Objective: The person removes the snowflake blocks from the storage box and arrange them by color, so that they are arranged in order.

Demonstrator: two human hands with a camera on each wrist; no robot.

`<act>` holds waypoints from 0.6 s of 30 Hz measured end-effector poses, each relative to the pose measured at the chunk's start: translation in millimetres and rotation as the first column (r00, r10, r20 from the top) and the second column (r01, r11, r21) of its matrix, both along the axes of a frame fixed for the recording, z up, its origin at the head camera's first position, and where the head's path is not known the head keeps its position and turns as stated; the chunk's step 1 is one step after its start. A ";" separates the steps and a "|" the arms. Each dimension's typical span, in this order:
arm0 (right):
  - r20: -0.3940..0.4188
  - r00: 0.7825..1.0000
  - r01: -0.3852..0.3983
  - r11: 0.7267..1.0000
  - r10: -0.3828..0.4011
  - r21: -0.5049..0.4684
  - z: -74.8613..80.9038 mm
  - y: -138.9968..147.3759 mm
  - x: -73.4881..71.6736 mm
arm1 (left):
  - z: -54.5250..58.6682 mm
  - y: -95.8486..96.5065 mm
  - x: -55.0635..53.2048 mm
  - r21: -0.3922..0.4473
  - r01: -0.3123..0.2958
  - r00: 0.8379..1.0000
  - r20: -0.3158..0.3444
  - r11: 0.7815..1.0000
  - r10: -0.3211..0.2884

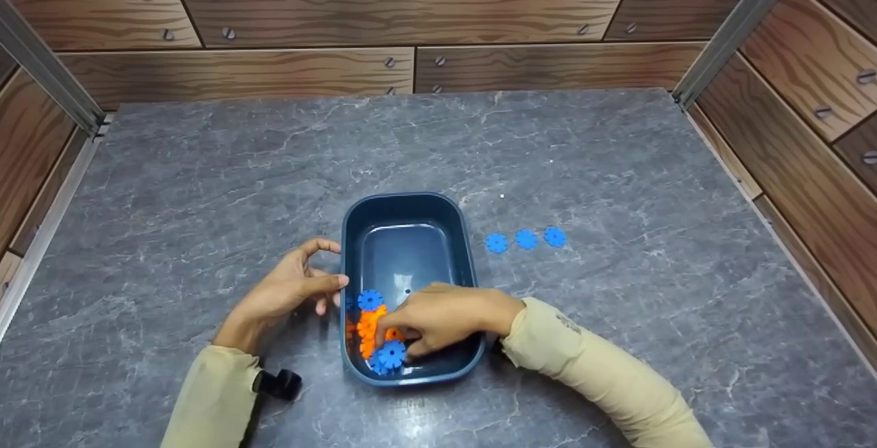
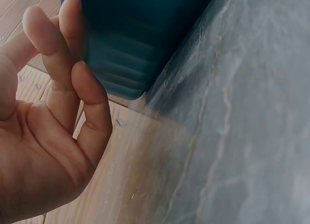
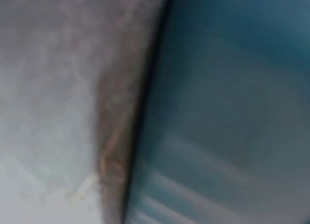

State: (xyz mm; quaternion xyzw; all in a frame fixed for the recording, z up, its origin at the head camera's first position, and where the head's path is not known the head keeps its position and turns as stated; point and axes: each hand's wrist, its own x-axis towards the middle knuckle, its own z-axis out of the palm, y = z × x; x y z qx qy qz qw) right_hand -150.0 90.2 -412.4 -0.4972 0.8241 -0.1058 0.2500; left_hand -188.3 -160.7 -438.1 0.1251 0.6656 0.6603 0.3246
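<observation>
A dark blue plastic tub (image 1: 411, 205) stands on the table. In its near left corner lie several small notched discs, orange (image 1: 368, 327) and blue (image 1: 392, 354). My right hand (image 1: 438, 318) reaches over the tub's right rim, fingers bent down among these discs. An orange disc shows partly between thumb and forefinger; I cannot tell whether they pinch it. At the tub's left side, my left hand (image 1: 294, 283) has its thumb tip at the rim and its fingers loosely bent by the outer wall (image 2: 121, 54). The right wrist view shows only the tub's outer wall (image 3: 218, 117), blurred.
Three blue discs (image 1: 525, 239) lie in a row on the table, right of the tub. The grey marbled table (image 1: 274, 153) is bounded by wood-patterned panels (image 1: 397, 9) at the back and sides. A black strap piece (image 1: 279, 384) sits at the left sleeve.
</observation>
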 end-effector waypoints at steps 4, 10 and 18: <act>0.002 0.998 0.058 0.998 -0.058 -0.013 8.6 5.2 -1.1 | 0.8 0.4 0.1 0.002 0.003 1.000 -0.004 1.000 -0.003; 0.021 0.992 0.129 0.988 -0.127 -0.089 20.7 16.0 -2.3 | 0.6 0.3 0.1 -0.001 -0.005 1.000 0.002 1.000 0.005; -0.007 0.985 0.166 0.969 -0.170 -0.182 31.0 31.4 -6.4 | 0.7 0.1 -0.5 -0.005 -0.002 1.000 0.000 1.000 0.002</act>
